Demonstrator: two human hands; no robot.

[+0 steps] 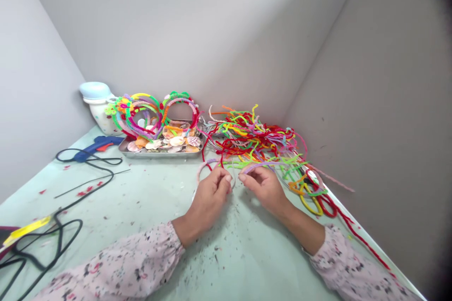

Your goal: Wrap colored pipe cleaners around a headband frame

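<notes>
Centrally, low over the pale green table (148, 207): left hand (212, 195) and right hand (264, 187), knuckles up, fingertips almost meeting.

Left hand: fingers curled in tight, thumb and forefinger pinched on the near right end of a pale pink loop (207, 163). Loop arching away from the hand, up and to the left, then back down toward the table; open side facing the wearer of the camera.

Right hand: likewise closed down, fingertips apparently nipped on the near end of a lilac strand (264, 165). Grip partly hidden by the fingers, so not fully certain. Long axis of strand roughly left to right, trailing off rightward into the heap of pipe cleaners (254, 138).

Key relation: loop end and strand end side by side in the narrow gap between the two hands. Loop on the left hand's side, strand on the right hand's, each hand nearest its own piece.

Further back: metal tray (123, 149) of shells (176, 141), with wrapped headbands (151, 113) standing in it. Left of the tray, a white jar (99, 108) and a blue glue gun (97, 143), black cable (88, 183) looping toward the near left edge. Small red and dark scraps scattered about the table.
</notes>
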